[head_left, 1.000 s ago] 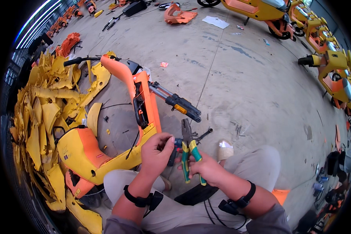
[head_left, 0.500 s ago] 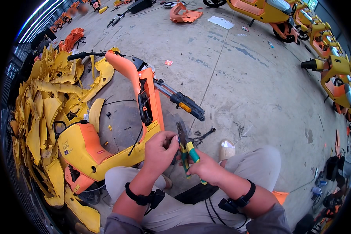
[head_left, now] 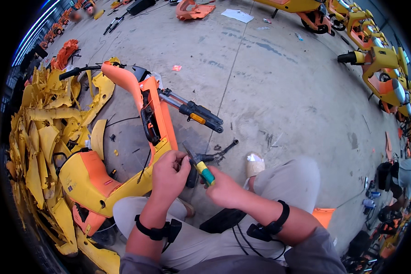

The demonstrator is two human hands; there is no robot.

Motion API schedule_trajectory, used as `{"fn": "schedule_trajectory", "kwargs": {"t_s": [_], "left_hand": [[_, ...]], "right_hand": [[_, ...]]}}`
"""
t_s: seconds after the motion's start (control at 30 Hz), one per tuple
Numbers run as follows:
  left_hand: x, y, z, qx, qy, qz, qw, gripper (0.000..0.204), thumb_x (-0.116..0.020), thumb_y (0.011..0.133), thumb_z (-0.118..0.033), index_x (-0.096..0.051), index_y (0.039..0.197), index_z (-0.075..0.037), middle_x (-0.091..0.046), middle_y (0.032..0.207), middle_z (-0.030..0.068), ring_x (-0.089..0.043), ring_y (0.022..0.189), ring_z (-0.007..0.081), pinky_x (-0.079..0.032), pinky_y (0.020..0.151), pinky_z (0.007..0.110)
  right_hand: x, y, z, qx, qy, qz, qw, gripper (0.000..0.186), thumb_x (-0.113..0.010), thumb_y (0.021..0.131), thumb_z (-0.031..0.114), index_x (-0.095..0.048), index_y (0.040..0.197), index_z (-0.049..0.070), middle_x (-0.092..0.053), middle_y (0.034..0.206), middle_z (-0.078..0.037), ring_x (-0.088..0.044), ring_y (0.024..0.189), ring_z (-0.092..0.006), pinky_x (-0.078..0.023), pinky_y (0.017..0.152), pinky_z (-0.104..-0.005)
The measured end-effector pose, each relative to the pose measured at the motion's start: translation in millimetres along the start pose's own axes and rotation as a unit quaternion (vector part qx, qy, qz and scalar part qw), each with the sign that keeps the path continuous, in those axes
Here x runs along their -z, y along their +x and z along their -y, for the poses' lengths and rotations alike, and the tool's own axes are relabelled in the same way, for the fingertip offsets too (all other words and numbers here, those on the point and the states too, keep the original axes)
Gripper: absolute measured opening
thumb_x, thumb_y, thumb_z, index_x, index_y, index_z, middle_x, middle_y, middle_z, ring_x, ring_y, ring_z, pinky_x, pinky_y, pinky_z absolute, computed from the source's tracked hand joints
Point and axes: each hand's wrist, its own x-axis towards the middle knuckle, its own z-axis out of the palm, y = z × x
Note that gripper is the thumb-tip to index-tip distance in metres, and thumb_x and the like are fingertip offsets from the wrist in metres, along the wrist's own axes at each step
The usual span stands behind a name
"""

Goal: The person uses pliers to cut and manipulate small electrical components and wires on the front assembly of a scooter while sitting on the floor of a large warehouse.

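Observation:
Pliers (head_left: 205,173) with green and yellow handles are gripped in my right hand (head_left: 224,188). Their dark jaws point up and to the left, close beside the fingertips of my left hand (head_left: 170,172). That hand is closed in a pinch, and whatever it pinches is too small or too hidden to name. Just left of my hands lies a partly stripped orange and yellow scooter body (head_left: 123,182) on its side, its front fork (head_left: 192,112) pointing right. A black part (head_left: 192,177) shows between my hands, partly covered by them.
A heap of yellow body panels (head_left: 45,137) fills the left side. Beyond my hands, a dark metal part with a rod (head_left: 221,154) lies on the concrete. Yellow scooters (head_left: 383,68) stand at the right. Another person (head_left: 399,178) bends over at the far right, and an orange piece (head_left: 323,216) lies by my right knee.
My head view has swung, so the scene sits further left. The pliers have turned in my right hand: both spread handles showed before, now mainly one. My left hand stays pinched by the jaws.

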Motion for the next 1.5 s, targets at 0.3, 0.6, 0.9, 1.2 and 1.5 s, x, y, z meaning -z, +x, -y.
{"fn": "schedule_trajectory", "kwargs": {"t_s": [0.3, 0.6, 0.9, 1.2, 1.5], "left_hand": [[4, 0, -8, -0.012, -0.016, -0.003, 1.0, 0.007, -0.068, 0.085, -0.004, -0.064, 0.088, 0.002, -0.055, 0.071, 0.003, -0.044, 0.054, 0.0055, -0.037, 0.049, 0.024], [7, 1, -9, -0.043, -0.017, -0.02, 0.999, 0.007, -0.068, 0.084, -0.004, -0.066, 0.088, 0.001, -0.055, 0.072, 0.0021, -0.044, 0.055, 0.0055, -0.037, 0.049, 0.023], [8, 2, -8, -0.065, -0.02, -0.037, 0.997, 0.008, -0.068, 0.084, -0.004, -0.066, 0.089, 0.001, -0.055, 0.072, 0.0027, -0.044, 0.054, 0.0064, -0.036, 0.049, 0.023], [7, 2, -7, -0.081, -0.042, -0.041, 0.995, 0.007, -0.068, 0.084, -0.004, -0.066, 0.088, 0.001, -0.055, 0.071, 0.0029, -0.043, 0.053, 0.0065, -0.035, 0.048, 0.024], [8, 2, -9, -0.09, -0.032, -0.043, 0.994, 0.007, -0.068, 0.085, -0.005, -0.067, 0.089, 0.001, -0.055, 0.07, 0.0031, -0.044, 0.053, 0.0069, -0.035, 0.048, 0.024]], "right_hand": [[11, -9, 25, -0.032, -0.016, 0.007, 0.999, 0.038, -0.056, 0.078, 0.006, -0.053, 0.116, 0.003, -0.065, 0.097, -0.012, -0.064, 0.089, -0.0262, -0.049, 0.077, -0.0358], [10, -8, 20, 0.028, -0.047, -0.039, 0.998, 0.042, -0.057, 0.082, 0.007, -0.05, 0.123, 0.003, -0.066, 0.101, -0.015, -0.065, 0.094, -0.0304, -0.05, 0.081, -0.0377], [18, -11, 34, 0.126, -0.115, -0.101, 0.98, 0.047, -0.061, 0.084, 0.014, -0.047, 0.126, 0.001, -0.062, 0.108, -0.024, -0.059, 0.101, -0.0433, -0.048, 0.085, -0.0478], [20, -13, 39, 0.141, -0.168, -0.135, 0.966, 0.039, -0.064, 0.084, 0.018, -0.051, 0.118, 0.002, -0.064, 0.102, -0.022, -0.062, 0.093, -0.0414, -0.05, 0.079, -0.0477], [22, -12, 45, 0.092, -0.168, -0.117, 0.974, 0.036, -0.064, 0.084, 0.019, -0.053, 0.116, 0.005, -0.065, 0.099, -0.022, -0.063, 0.092, -0.0416, -0.05, 0.078, -0.0485]]}}
